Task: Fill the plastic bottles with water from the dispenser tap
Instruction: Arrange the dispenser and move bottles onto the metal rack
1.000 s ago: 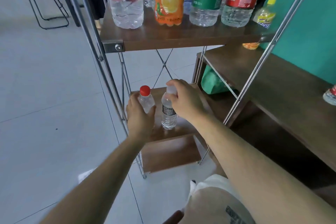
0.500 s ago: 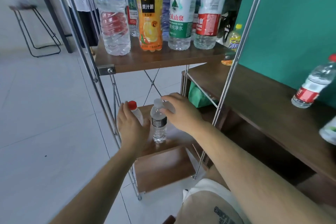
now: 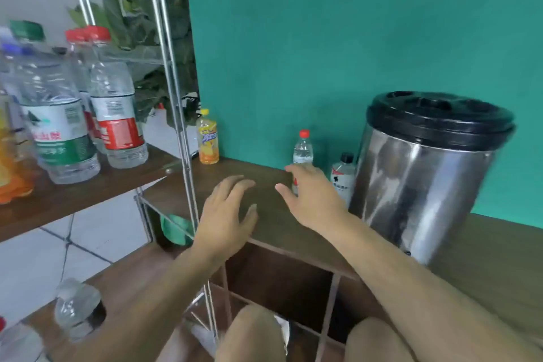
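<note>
A steel water dispenser (image 3: 423, 176) with a black lid stands on the brown counter (image 3: 264, 182) at the right; its tap is hidden. Left of it stand a black-capped bottle (image 3: 342, 173) and a small red-capped bottle (image 3: 302, 150). My right hand (image 3: 311, 194) hovers with spread fingers just in front of the red-capped bottle, holding nothing. My left hand (image 3: 229, 209) hangs over the counter's front edge, fingers relaxed and empty. Down at the lower left, a small clear bottle (image 3: 78, 307) stands on the low shelf.
A metal rack (image 3: 179, 114) at the left carries several large water bottles (image 3: 117, 114) and an orange drink on its wooden shelf. A small yellow-capped bottle (image 3: 208, 141) stands on the counter by the teal wall. Open cubbies lie under the counter; my knees show at the bottom.
Both hands let go of the two small bottles on the low shelf and rose to the counter. My view swung up and right, bringing the dispenser into sight.
</note>
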`<control>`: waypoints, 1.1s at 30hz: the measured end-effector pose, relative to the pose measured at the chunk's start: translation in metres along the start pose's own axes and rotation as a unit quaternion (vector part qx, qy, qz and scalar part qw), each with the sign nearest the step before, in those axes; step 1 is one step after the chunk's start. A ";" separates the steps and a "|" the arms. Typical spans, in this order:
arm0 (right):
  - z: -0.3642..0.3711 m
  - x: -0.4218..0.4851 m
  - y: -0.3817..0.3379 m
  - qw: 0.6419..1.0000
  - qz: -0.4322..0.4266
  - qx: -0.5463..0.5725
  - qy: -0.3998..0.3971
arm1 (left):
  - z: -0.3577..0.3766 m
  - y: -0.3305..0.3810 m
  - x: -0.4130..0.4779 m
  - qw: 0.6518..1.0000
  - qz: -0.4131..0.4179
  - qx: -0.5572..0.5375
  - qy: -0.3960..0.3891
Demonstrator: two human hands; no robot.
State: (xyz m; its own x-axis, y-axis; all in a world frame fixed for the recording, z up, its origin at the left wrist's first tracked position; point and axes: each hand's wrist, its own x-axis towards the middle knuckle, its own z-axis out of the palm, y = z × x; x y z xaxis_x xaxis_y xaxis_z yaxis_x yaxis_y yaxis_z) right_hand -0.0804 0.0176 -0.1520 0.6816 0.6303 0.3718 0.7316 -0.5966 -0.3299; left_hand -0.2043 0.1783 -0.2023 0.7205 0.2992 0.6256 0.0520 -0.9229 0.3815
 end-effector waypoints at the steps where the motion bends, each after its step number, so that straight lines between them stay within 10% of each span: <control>1: -0.010 0.012 0.013 0.999 0.022 -0.029 -0.003 | 0.013 0.006 0.020 1.000 0.014 -0.010 -0.014; 12: -0.002 0.115 0.069 0.938 0.246 -0.223 -0.103 | 0.144 0.004 0.220 0.974 -0.037 -0.183 -0.130; 17: 0.026 0.122 0.088 0.935 0.290 -0.203 -0.031 | 0.193 -0.014 0.255 0.940 -0.067 -0.264 -0.205; 22: 0.047 0.112 0.099 0.954 0.270 -0.015 0.127 | 0.219 -0.020 0.259 0.946 -0.050 -0.293 -0.128; 33: 0.038 0.069 0.071 0.956 0.216 0.098 0.175 | 0.160 -0.002 0.185 0.951 -0.103 -0.292 0.022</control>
State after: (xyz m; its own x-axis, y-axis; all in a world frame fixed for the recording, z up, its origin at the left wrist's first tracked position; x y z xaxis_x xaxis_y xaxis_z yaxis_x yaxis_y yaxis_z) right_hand 0.0191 0.0381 -0.1828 0.8995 0.1215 0.4198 0.3947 -0.6381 -0.6611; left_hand 0.0396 0.1968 -0.1968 0.7057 0.4806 0.5205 -0.2141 -0.5557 0.8034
